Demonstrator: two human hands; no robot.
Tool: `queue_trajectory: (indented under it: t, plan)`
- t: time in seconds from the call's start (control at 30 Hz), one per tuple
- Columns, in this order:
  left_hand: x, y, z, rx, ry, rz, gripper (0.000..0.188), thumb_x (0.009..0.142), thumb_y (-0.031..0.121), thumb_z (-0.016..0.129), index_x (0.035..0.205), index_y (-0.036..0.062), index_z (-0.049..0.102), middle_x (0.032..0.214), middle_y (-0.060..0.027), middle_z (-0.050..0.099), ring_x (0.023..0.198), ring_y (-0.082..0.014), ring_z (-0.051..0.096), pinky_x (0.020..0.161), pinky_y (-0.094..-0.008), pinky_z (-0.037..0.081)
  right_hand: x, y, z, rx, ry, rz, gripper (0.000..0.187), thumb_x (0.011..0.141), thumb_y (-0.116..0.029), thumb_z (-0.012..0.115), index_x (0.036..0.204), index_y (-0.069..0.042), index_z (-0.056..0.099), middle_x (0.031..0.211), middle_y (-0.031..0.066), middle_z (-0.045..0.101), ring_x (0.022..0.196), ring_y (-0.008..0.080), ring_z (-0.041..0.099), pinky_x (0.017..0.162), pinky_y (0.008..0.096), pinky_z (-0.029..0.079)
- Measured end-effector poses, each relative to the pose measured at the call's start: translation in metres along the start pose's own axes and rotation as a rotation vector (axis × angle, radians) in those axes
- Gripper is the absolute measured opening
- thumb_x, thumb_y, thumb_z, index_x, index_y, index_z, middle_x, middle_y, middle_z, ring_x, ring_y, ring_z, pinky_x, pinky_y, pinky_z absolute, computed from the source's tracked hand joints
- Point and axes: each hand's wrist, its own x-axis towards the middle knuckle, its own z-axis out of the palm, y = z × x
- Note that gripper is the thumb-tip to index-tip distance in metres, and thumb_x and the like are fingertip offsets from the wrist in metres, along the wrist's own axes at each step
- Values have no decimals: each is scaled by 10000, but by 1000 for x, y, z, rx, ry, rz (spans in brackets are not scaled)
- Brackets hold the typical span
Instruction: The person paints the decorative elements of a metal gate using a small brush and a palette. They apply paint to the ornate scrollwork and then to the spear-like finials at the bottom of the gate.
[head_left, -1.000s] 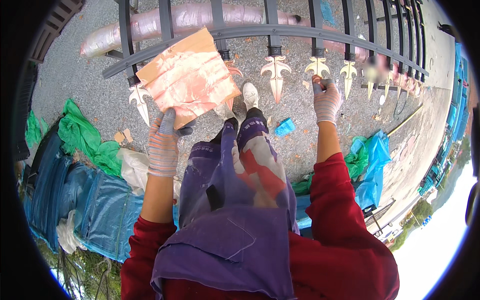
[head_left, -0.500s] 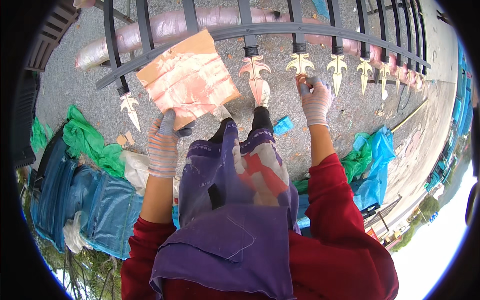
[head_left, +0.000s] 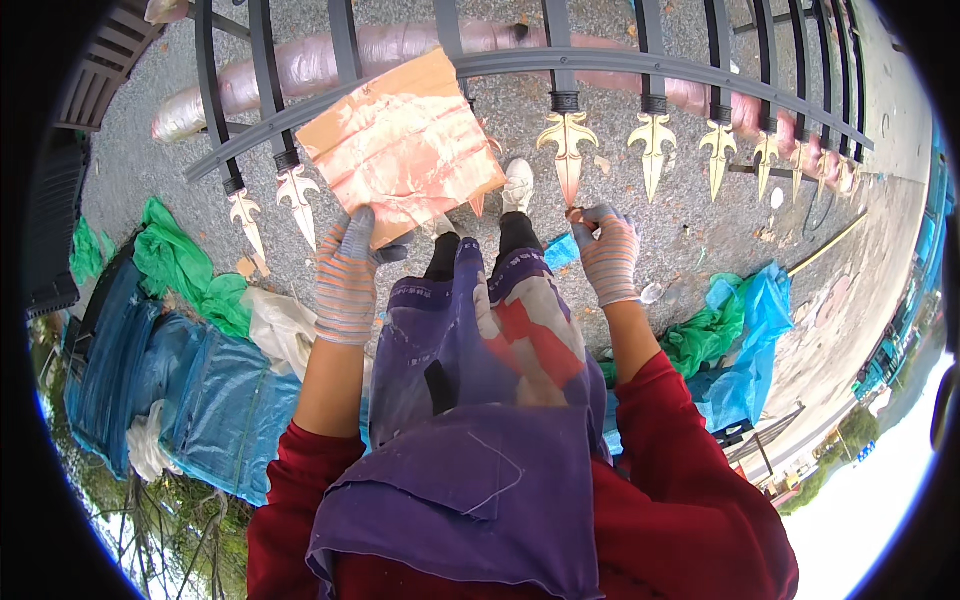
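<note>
My left hand [head_left: 348,275], in a striped grey-fingered glove, grips the lower edge of a cardboard piece [head_left: 400,140] smeared with pinkish copper paint. My gloved right hand [head_left: 607,255] is closed in a pinch on a small reddish-brown piece, mostly hidden by the fingers; I cannot make out its kind. It is at the lower tip of a gold spearhead finial [head_left: 567,145] whose point looks pinkish. A pale finial [head_left: 297,200] hangs left of the cardboard, and a gold one [head_left: 652,150] right of the pinched piece. Another pinkish finial is mostly hidden behind the cardboard.
A dark metal fence rail [head_left: 600,62] with black bars crosses the far side, above a plastic-wrapped roll [head_left: 390,42]. Blue-wrapped bundles [head_left: 215,400] and green sheeting [head_left: 180,260] lie at left. More blue plastic [head_left: 765,310] lies at right.
My right hand has moved down and slightly left, from the finial's middle to its tip, which now looks pinkish. The cardboard has shifted right in view, while the finials appear farther left.
</note>
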Motion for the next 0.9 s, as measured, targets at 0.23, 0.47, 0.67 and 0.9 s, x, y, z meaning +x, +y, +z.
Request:
queue_trajectory:
  t: [0.23,0.47,0.67,0.9]
  plan:
    - [-13,10,24,-59,-80,30,280,904,224,677,1095,31,609,927,-103,686,781,-236,698,631,-372,584,88,-47,-26,-13,243,-174,119,778,-213,703,890,-186,675,831,69,652,855,310,608,799,446,440]
    - [2,-15,2,-89,23,126,261,910,213,665,1098,41,613,936,-104,689,796,-223,703,637,-358,598,82,-76,-10,-134,180,-339,114,759,-236,693,872,-240,673,920,42,645,937,320,580,844,493,423]
    - [2,-13,-1,-123,31,-10,239,899,226,686,1055,51,637,913,-90,695,794,-212,703,637,-338,587,92,-49,-26,-144,279,-309,118,777,-258,731,859,-184,690,805,48,669,785,313,623,816,462,437]
    - [-5,-3,-13,-94,-10,37,269,902,219,682,1088,36,616,925,-86,682,797,-198,693,629,-333,577,84,-69,-11,-224,245,-251,102,755,-234,720,846,-207,682,881,52,668,873,330,591,789,467,435]
